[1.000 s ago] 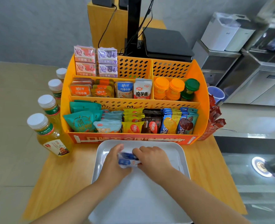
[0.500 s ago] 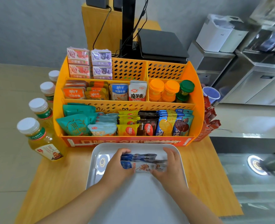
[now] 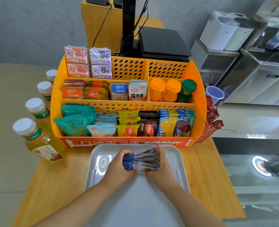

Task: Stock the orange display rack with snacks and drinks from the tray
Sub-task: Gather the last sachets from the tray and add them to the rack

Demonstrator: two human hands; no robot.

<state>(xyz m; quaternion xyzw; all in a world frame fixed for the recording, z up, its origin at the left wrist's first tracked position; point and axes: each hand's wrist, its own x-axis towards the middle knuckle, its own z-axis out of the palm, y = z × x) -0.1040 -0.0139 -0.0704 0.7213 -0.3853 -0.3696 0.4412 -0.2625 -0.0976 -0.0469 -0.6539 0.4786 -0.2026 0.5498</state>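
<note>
A stack of blue-and-white snack packets [image 3: 141, 163] is pressed together between my left hand [image 3: 119, 167] and my right hand [image 3: 161, 166], just above the white tray [image 3: 180, 163]. The packets stand on edge, fanned slightly. Beyond the tray stands the orange display rack [image 3: 200, 102], three tiers deep. Its front tier holds teal pouches, yellow and brown wafer packs and blue bars. The middle tier holds small fish-snack packets and orange and green capped jars. Drink cartons fill the back left; the back right compartments look bare.
Several tea bottles [image 3: 37, 138] with white caps line the table's left edge beside the rack. Red sachets [image 3: 213, 118] hang off the rack's right side by a purple cup [image 3: 214, 94]. A black monitor stand [image 3: 161, 41] rises behind. The wooden table [image 3: 57, 182] ends right of the tray.
Both hands first bunched the packets at the tray's middle, spread them wide, then squeezed them together again into an upright stack. The view has shifted slightly closer.
</note>
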